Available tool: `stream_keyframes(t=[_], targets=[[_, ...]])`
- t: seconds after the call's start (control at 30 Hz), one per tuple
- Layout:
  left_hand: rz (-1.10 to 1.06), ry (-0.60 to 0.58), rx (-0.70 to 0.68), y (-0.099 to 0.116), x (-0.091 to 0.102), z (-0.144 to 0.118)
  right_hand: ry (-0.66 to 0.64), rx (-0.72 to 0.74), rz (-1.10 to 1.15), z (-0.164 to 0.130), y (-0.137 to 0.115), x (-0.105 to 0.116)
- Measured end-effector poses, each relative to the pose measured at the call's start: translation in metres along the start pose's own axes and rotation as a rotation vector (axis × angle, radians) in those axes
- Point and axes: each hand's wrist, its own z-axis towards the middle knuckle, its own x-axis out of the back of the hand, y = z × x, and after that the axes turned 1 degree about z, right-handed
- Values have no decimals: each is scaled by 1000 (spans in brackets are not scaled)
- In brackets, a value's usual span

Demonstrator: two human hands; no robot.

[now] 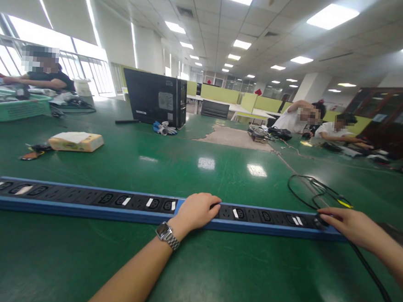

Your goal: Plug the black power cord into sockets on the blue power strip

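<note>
A long blue power strip (80,212) with black sockets lies across the green table in front of me. Small white stickers mark several of its sockets. My left hand (199,210), with a metal-band watch on the wrist, grips the strip near its middle, fingers wrapped over the far edge. At the right end, my right hand (350,226) pinches a black plug (320,222) against a socket. How deep the plug sits is hidden by the fingers. A black cable (374,273) runs below that hand toward the lower right corner.
Past the strip's right end lies a coiled black cable (310,181) with a yellow tag. A tissue pack (76,141), gloves (165,128), a black computer case (153,97) and a green basket (18,109) stand farther back. Several people sit around the table's far sides.
</note>
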Motion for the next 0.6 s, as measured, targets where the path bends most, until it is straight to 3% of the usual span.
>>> stream_keyframes(t=[0.3, 0.6], targets=[[18, 5, -4, 0, -1, 0, -12, 55, -184, 11, 11, -15], [22, 26, -14, -1, -3, 0, 58, -15, -258, -9, 18, -26]])
